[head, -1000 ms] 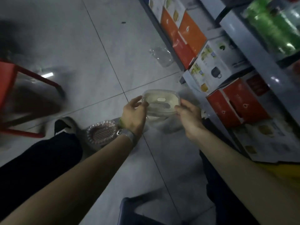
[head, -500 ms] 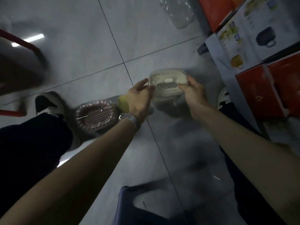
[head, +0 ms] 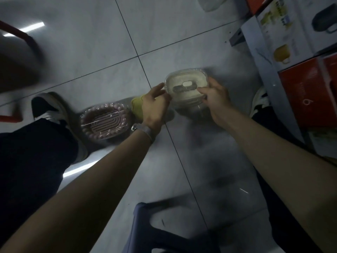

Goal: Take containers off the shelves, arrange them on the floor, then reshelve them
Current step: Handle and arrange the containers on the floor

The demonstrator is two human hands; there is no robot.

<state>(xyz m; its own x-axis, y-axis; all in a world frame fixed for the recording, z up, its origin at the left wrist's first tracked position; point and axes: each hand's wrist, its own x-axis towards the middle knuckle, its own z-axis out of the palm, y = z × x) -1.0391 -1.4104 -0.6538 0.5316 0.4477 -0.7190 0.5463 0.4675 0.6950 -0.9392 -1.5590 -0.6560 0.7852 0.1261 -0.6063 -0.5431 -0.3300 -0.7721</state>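
Sitting nearest: a blue stool (head: 139, 220), cut off at the bottom edge, lies between your forearms.
Hands: your left hand (head: 155, 108) and right hand (head: 218, 99) each grip one end of the cream container (head: 184, 79), fingers curled at its rim.
Container: straight ahead, low over the floor (head: 164, 33). Its long axis runs left to right, and your right hand reaches further over the lid.
Pink container (head: 104, 121): on the floor, just left of your left hand.
Hidden: you cannot tell whether the cream container touches the floor. A yellow item (head: 137, 108) beside your left hand is unclear.

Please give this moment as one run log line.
left hand, right hand: hold cream rounded plastic container | pink oval ribbed container: on grey tiled floor, left of it | step: arranging
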